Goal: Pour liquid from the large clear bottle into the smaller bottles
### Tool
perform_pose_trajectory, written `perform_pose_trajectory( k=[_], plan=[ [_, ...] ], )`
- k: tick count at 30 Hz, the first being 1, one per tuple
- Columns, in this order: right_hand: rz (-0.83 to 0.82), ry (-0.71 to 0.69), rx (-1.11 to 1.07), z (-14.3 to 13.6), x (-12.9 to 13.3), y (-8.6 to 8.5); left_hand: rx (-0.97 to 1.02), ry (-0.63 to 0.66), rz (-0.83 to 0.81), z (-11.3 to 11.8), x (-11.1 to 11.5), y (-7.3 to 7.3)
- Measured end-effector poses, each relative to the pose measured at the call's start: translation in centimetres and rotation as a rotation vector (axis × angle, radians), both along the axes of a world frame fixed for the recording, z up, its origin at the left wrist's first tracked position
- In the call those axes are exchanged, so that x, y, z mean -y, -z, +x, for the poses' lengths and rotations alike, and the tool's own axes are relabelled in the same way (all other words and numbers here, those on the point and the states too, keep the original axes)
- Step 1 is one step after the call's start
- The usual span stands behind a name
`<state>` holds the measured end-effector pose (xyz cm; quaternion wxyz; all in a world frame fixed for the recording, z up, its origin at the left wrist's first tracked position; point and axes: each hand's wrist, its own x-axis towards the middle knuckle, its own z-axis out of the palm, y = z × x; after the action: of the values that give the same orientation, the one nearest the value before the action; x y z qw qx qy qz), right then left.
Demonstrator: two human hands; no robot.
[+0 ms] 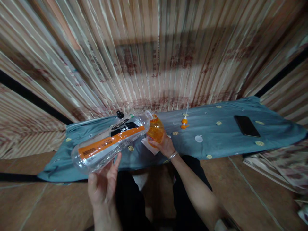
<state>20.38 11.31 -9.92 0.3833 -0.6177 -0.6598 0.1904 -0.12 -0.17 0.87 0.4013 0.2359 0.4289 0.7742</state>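
Observation:
My left hand (104, 183) holds up the base of a large clear plastic bottle (108, 144) with an orange label, tipped on its side so its mouth meets the top of a small orange bottle (155, 130). My right hand (163, 146) grips the small orange bottle from below and steadies it upright on the blue cloth (216, 134). A silver bracelet sits on my right wrist. An orange pump cap (184, 123) lies on the cloth just right of the small bottle.
A black phone (246, 125) lies on the cloth at the right. A small white lid (198, 138) and a black cap (120, 114) rest on the cloth. White paper (149, 146) sits under the small bottle. Striped curtains hang behind. My dark-clad legs are below.

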Motion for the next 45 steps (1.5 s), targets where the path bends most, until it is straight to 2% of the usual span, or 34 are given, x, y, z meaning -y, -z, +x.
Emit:
perform_pose_trajectory(
  k=[4, 13, 33, 39, 45],
  plan=[
    [-0.090, 0.005, -0.036, 0.03, 0.01, -0.02, -0.008, 0.007, -0.004, -0.02, -0.01, 0.02],
    [-0.097, 0.000, -0.053, 0.10, 0.03, -0.59, -0.029, 0.011, -0.004, 0.06, 0.02, -0.09],
    [-0.057, 0.019, -0.056, 0.06, -0.05, 0.09, -0.012, 0.011, 0.030, 0.15, -0.05, 0.28],
    [-0.125, 0.006, -0.074, 0.16, -0.01, -0.38, -0.062, 0.034, 0.035, 0.10, 0.00, 0.24],
    [-0.121, 0.012, -0.064, 0.22, -0.05, -0.22, -0.048, 0.019, 0.027, 0.33, 0.01, 0.09]
  ],
)
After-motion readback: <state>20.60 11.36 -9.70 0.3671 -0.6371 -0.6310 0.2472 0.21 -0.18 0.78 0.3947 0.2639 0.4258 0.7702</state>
